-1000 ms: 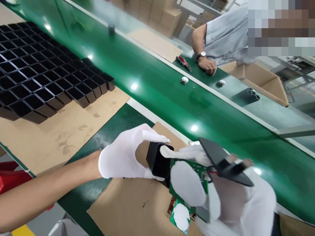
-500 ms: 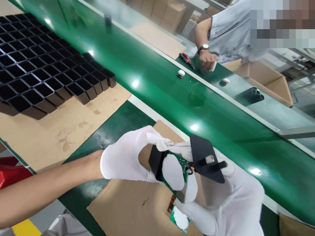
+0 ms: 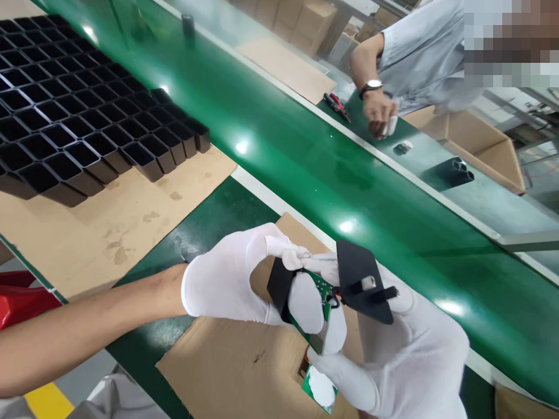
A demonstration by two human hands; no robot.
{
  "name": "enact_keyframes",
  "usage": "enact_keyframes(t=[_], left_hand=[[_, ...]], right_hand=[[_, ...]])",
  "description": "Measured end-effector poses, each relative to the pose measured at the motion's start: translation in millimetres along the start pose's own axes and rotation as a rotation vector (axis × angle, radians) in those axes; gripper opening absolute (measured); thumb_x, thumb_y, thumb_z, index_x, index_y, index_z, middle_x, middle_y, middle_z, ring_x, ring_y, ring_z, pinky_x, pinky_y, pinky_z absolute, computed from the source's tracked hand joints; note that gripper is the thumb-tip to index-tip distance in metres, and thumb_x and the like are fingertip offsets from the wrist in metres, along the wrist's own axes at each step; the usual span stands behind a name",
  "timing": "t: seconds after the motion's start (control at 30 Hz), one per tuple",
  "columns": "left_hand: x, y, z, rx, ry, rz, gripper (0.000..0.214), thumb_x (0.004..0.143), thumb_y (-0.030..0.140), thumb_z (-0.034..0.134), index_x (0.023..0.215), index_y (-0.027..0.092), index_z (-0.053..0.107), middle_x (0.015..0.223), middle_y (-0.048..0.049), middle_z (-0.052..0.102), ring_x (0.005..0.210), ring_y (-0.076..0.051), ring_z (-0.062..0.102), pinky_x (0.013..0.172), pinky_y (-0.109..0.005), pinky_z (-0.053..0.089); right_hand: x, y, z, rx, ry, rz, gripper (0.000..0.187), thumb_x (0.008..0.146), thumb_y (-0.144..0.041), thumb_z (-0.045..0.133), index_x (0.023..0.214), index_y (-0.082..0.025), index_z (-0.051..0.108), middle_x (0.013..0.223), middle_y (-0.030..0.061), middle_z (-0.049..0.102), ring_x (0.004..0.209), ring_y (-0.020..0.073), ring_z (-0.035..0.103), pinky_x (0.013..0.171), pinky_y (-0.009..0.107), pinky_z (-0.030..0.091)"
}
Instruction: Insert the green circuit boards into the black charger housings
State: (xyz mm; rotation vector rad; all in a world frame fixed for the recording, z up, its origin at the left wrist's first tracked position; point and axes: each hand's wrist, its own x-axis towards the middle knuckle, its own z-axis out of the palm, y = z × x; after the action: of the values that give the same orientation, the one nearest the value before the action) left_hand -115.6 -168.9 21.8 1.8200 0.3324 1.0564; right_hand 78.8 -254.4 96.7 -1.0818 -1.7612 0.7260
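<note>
Both my hands wear white gloves. My left hand (image 3: 227, 285) is closed round a small black plastic housing (image 3: 276, 285), thumb on top. My right hand (image 3: 402, 355) grips a green circuit board (image 3: 322, 286) with a white pad on it, and the board's end sits inside the housing's open mouth. A black plug cover with metal prongs (image 3: 362, 285) hangs on short wires from the board, resting on my right fingers. Another green board with a white pad (image 3: 318, 387) lies on the cardboard below my hands.
A black tray of several empty square housings (image 3: 78, 128) lies on brown cardboard (image 3: 131, 227) at the left. The green conveyor belt (image 3: 305, 163) runs diagonally. Across it a person's hand (image 3: 379, 113) holds a small white part, near red pliers (image 3: 336, 105) and an open carton (image 3: 484, 145).
The circuit board has gone further into the black housing, and my hands have drawn closer together. The person across the belt picked up the white part from the belt edge.
</note>
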Motion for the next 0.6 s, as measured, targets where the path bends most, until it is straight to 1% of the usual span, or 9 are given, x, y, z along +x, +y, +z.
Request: enact_keyframes(t=[0.13,0.2,0.27,0.33,0.4,0.5,0.6], left_hand=[[-2.4,-2.0,1.3,0.004,0.004,-0.004,0.057,0.069,0.035,0.100,0.110,0.025,0.062,0.112,-0.0023,0.077,0.100,-0.022,0.078,0.090,-0.035,0.064],[-3.2,-2.7,1.5,0.004,-0.006,-0.007,0.059,0.069,0.035,0.101,0.113,0.025,0.063,0.113,-0.0026,0.078,0.101,-0.022,0.078,0.092,-0.035,0.064],[-3.7,-3.6,1.7,0.009,-0.011,-0.005,0.061,0.069,0.036,0.101,0.117,0.025,0.064,0.115,-0.0037,0.078,0.103,-0.023,0.078,0.093,-0.036,0.063],[-3.8,-4.9,2.3,0.004,-0.009,0.013,0.064,0.071,0.037,0.100,0.123,0.026,0.065,0.116,-0.0040,0.079,0.105,-0.025,0.079,0.094,-0.037,0.064],[-3.7,-5.6,3.0,-0.014,0.000,0.036,0.065,0.073,0.036,0.099,0.128,0.027,0.065,0.116,-0.0033,0.080,0.105,-0.025,0.080,0.095,-0.037,0.064],[-3.2,-4.5,2.9,-0.014,0.005,0.045,0.063,0.075,0.035,0.098,0.129,0.028,0.066,0.115,-0.0027,0.081,0.103,-0.024,0.081,0.095,-0.036,0.064],[-2.4,-1.6,0.8,-0.001,0.001,0.051,0.063,0.076,0.034,0.098,0.130,0.028,0.067,0.116,-0.0031,0.082,0.103,-0.024,0.081,0.094,-0.036,0.064]], right_hand=[[1.4,0.0,-2.0,0.044,-0.028,-0.016,0.057,0.072,0.001,0.085,0.117,-0.032,0.073,0.087,-0.0034,0.079,0.086,0.0249,0.078,0.096,0.040,0.069],[1.7,0.3,-2.7,0.025,-0.038,-0.024,0.054,0.071,0.000,0.084,0.113,-0.031,0.072,0.088,-0.0020,0.079,0.086,0.0260,0.078,0.087,0.041,0.069],[2.1,0.8,-3.0,-0.021,-0.029,-0.042,0.050,0.069,-0.001,0.083,0.107,-0.031,0.072,0.089,-0.0013,0.079,0.087,0.0272,0.078,0.083,0.042,0.068],[2.5,1.3,-2.9,-0.072,0.004,-0.062,0.050,0.066,-0.002,0.083,0.105,-0.031,0.072,0.093,-0.0005,0.081,0.092,0.0286,0.078,0.085,0.044,0.067],[2.5,1.5,-2.3,-0.107,0.031,-0.086,0.051,0.065,-0.004,0.084,0.107,-0.030,0.072,0.096,0.0002,0.081,0.096,0.0298,0.077,0.088,0.047,0.066],[0.2,1.9,-0.9,-0.135,0.054,-0.079,0.050,0.068,-0.007,0.085,0.110,-0.030,0.072,0.096,0.0010,0.081,0.098,0.0307,0.076,0.089,0.049,0.065],[-5.2,3.6,0.3,-0.159,0.098,-0.048,0.049,0.070,-0.011,0.086,0.114,-0.029,0.074,0.103,0.0031,0.079,0.098,0.0300,0.074,0.089,0.050,0.063]])
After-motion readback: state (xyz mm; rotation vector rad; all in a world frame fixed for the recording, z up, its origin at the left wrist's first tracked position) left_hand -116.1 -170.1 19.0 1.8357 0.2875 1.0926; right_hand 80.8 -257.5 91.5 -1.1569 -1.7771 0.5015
